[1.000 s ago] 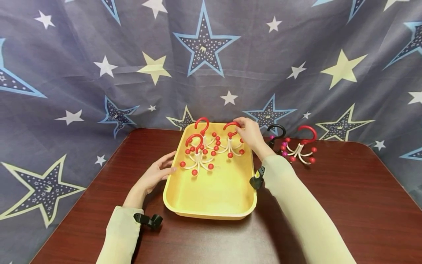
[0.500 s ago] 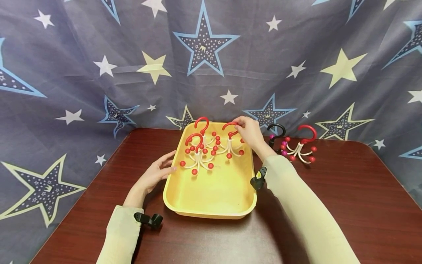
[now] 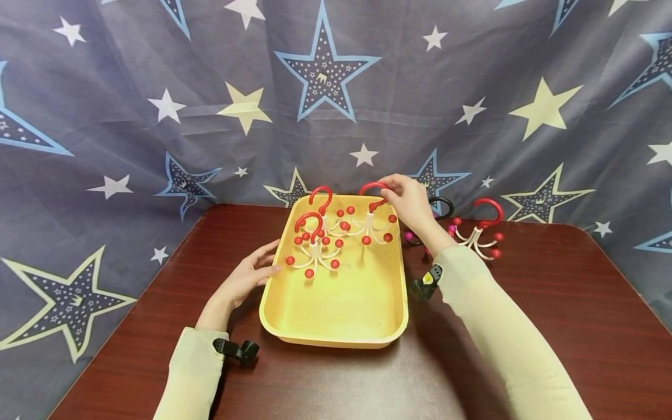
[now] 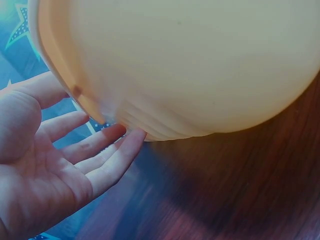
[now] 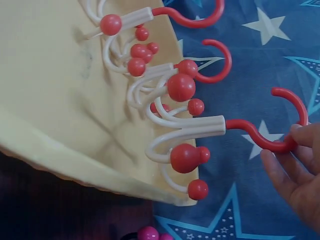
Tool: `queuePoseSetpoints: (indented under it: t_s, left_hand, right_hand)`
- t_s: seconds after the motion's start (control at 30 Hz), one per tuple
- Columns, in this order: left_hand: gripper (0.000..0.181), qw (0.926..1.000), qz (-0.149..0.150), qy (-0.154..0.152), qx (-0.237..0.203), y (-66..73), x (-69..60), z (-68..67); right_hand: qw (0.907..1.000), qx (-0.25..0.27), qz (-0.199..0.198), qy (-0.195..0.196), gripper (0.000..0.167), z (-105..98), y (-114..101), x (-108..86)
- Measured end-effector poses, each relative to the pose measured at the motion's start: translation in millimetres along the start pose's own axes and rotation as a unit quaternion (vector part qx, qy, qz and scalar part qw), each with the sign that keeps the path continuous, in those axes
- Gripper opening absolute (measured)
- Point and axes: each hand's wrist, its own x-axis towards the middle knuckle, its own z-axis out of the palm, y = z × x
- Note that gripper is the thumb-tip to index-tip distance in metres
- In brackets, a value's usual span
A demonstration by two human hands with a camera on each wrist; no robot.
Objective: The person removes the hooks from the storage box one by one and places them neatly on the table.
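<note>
In the head view my right hand [image 3: 412,204] pinches the red hook of a white-armed hanger [image 3: 370,224] with red balls, at the back right of the yellow tray [image 3: 341,303]. The right wrist view shows the thumb and fingers on that hook [image 5: 285,145], its balls over the tray's end. Two similar hangers, one [image 3: 315,251] nearer and one [image 3: 324,223] behind it, stand in the tray's back left. My left hand [image 3: 244,280] touches the tray's left side with its fingers relaxed; in the left wrist view the fingertips meet the tray's wall [image 4: 165,120].
On the table [image 3: 551,303], right of the tray, are another red-hooked hanger [image 3: 476,238] and a black-hooked one [image 3: 443,207] with magenta balls, partly hidden by my right hand and arm. A star-patterned curtain [image 3: 388,87] hangs behind the table.
My right hand has risen and moved to the right with the pinched hanger. The left hand, the tray and the other hangers have not visibly moved.
</note>
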Motion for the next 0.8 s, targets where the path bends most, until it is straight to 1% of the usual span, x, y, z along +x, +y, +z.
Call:
queuePoseSetpoints:
  t_s: [0.17,0.3,0.53,0.63,0.8]
  left_hand:
    - [0.069,1.0000,0.000,0.000,-0.001,-0.2,0.8,0.1]
    - [0.069,1.0000,-0.001,-0.002,-0.001,-0.2,0.8,-0.2]
    - [0.069,1.0000,0.001,-0.003,0.001,-0.4,-0.1,-1.3]
    - [0.069,1.0000,0.004,-0.004,0.000,-0.5,0.0,-1.7]
    - [0.068,0.9999,0.008,-0.007,-0.004,-1.2,0.7,-1.3]
  right_hand:
    - [0.9999,0.012,-0.001,0.010,0.021,-13,-2,-5.5]
    - [0.9997,0.018,-0.003,0.019,0.022,-24,-3,-14.0]
    - [0.9989,0.036,0.008,0.029,0.023,-42,-2,-27.0]
    - [0.9991,0.028,0.010,0.030,0.023,-50,-2,-31.7]
    - [0.9988,0.003,0.013,0.047,0.024,-64,2,-41.8]
